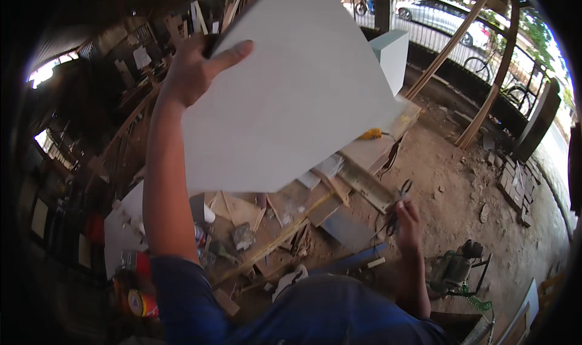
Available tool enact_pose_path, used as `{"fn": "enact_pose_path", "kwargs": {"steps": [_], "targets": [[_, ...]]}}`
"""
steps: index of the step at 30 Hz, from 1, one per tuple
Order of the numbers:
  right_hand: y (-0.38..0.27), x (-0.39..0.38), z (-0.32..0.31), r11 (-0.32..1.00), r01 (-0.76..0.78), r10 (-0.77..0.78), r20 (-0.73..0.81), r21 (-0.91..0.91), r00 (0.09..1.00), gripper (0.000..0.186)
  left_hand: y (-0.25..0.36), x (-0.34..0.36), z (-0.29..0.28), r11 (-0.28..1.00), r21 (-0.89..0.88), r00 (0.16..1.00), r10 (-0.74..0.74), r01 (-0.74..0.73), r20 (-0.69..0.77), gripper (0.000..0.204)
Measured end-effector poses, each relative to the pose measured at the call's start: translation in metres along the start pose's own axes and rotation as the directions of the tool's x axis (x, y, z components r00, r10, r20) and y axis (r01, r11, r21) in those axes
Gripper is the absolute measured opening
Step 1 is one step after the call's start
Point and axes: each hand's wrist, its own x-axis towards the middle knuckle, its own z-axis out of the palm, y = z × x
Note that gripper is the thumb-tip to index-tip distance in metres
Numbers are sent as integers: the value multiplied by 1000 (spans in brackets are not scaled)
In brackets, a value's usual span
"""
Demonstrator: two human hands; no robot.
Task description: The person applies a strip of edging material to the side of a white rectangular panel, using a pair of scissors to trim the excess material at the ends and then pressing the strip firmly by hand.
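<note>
The left hand (197, 72) clasps the white board's (291, 90) edge, thumb on its face, other fingers hidden, probably to steady it tilted over the cluttered tabletop (280, 239); the right hand (408, 227) curls round dark scissors (405, 189), clear of the board.

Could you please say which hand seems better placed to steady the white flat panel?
Likely the left hand: its thumb overlaps the panel; the right hand holds a dark looped tool.
</note>
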Motion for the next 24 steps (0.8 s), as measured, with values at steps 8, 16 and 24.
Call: {"fn": "enact_pose_path", "kwargs": {"steps": [8,16,24], "targets": [[5,-5,-20,999,-7,14,-162,46,987,12,-43,-34,49,898,416,921,-31,-145,388,79],[12,9,3,993,-34,15,-173,-110,985,10,-67,-43,64,886,456,752,-353,78,557,93],[-50,65,67,851,168,-215,-38,-497,976,16,-90,-57,97,904,427,806,-229,-32,546,82]]}}
